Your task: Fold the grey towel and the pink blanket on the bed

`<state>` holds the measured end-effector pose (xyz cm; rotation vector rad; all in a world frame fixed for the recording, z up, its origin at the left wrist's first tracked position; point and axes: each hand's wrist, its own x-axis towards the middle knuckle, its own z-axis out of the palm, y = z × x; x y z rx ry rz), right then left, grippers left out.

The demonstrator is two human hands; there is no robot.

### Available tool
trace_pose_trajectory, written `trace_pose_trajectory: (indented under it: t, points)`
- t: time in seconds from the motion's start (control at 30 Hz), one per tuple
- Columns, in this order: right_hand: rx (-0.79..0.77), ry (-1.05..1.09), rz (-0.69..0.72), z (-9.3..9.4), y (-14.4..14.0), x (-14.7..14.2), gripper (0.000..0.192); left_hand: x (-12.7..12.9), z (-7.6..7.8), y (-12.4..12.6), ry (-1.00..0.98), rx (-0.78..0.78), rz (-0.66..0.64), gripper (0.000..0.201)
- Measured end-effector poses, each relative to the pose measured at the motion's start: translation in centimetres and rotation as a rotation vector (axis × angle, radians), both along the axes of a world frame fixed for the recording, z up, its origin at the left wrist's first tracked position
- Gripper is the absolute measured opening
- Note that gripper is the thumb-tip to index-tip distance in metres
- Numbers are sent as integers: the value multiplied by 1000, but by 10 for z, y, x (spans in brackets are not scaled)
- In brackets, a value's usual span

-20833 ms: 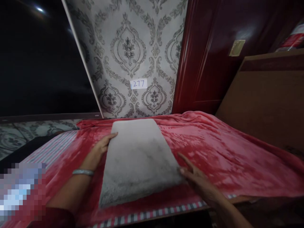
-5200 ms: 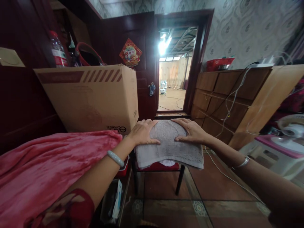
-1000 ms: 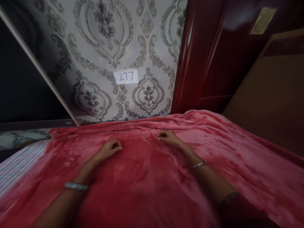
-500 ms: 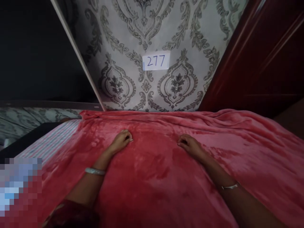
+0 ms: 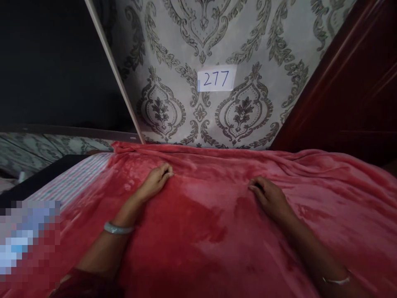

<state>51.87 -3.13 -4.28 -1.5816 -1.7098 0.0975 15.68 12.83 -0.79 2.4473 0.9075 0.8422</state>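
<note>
A plush red blanket (image 5: 217, 231) covers the surface in front of me, wrinkled along its far edge by the wall. My left hand (image 5: 156, 181) rests palm down on the blanket left of centre, fingers loosely curled, holding nothing. My right hand (image 5: 268, 196) lies flat on the blanket to the right, fingers pointing left, also holding nothing. A pale bangle (image 5: 118, 228) circles my left wrist and a thin bracelet (image 5: 336, 280) my right.
Grey patterned wallpaper (image 5: 173, 49) with a paper label "277" (image 5: 216, 78) rises behind the blanket. A dark red wooden panel (image 5: 350, 91) stands at right, a dark screen (image 5: 52, 66) at left. Striped fabric (image 5: 74, 182) shows beyond the blanket's left edge.
Both hands have slid outward over the blanket, the right one further right and toward me. The view has shifted slightly left. The grey towel seen earlier is out of view.
</note>
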Motion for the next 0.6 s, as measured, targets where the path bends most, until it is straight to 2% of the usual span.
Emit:
trace_pose_trajectory:
  t: [0.1,0.27,0.47,0.6]
  points:
    - [-140,4,80,4,-3,2,25,1,0,0,15,19,5,18]
    - [-347,-19,196,-8,-4,4,36,2,-7,-3,50,-24,0,14]
    - [-364,-47,173,-23,1,11,44,-10,-1,-7,157,-98,-33,9]
    - [-365,-21,136,-30,2,16,48,-39,11,6,220,-92,143,14]
